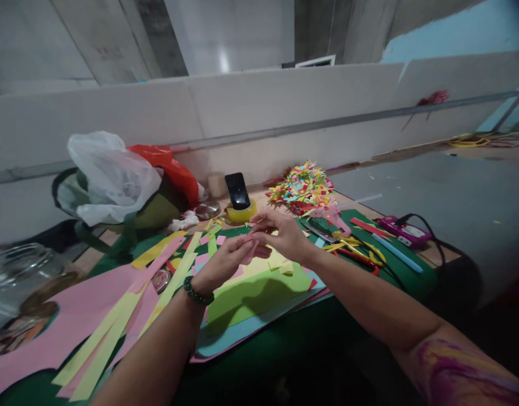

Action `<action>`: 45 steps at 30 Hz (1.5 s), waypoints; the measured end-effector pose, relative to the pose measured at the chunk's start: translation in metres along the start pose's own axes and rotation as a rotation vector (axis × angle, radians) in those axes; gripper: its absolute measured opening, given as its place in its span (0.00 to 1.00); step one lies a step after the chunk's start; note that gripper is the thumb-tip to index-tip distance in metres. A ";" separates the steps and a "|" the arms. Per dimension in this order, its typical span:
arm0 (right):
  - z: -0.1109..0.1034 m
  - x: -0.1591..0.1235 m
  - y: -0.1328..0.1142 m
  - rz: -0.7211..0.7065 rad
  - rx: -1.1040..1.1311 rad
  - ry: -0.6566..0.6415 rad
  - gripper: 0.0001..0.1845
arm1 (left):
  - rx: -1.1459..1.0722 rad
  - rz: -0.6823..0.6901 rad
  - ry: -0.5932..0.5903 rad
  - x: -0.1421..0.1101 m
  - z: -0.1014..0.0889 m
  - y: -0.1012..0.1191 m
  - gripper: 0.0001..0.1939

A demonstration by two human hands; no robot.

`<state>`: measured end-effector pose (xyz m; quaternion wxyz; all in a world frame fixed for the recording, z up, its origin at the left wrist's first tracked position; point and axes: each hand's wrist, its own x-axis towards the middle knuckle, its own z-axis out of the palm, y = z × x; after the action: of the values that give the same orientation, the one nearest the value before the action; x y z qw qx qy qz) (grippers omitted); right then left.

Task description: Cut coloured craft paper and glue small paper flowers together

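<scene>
A small piece of pink paper (250, 251) is pinched between my two hands above the middle of the table. My left hand (225, 260), with a green bead bracelet on its wrist, grips the paper's lower side. From the right, my right hand (285, 235) closes its fingertips on the upper part of the same piece. Partly hidden by the fingers, the paper's exact shape cannot be made out. Beneath the hands lie green sheets (259, 296) over a light blue sheet (225, 343), with small yellow and pink cut pieces scattered on top.
Pink and yellow strips (111, 338) spread at left by a glass jar (18, 282). A phone (237, 190) leans on a yellow tape roll (241, 212). Behind are a bag (153, 211) and a colourful paper pile (304, 189). A pink glue gun (333, 219) and scissors (361, 259) lie right.
</scene>
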<state>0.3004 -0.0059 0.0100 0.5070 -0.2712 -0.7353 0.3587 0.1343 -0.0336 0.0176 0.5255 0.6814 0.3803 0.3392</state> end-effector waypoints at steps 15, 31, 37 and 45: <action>0.000 0.002 -0.003 0.075 0.050 0.044 0.17 | 0.206 0.083 0.338 0.002 0.000 0.000 0.18; 0.001 0.000 -0.006 0.093 0.119 0.063 0.15 | 0.119 0.018 0.356 0.000 0.002 0.004 0.17; -0.001 0.000 -0.006 0.063 0.069 0.057 0.14 | 0.158 0.038 0.339 -0.001 0.003 0.005 0.19; 0.001 -0.004 -0.005 -0.046 -0.139 -0.011 0.11 | 0.160 0.052 0.282 -0.001 -0.002 0.003 0.16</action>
<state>0.3007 -0.0120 0.0117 0.4910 -0.2871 -0.7672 0.2965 0.1327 -0.0336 0.0210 0.4020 0.6762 0.4583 0.4136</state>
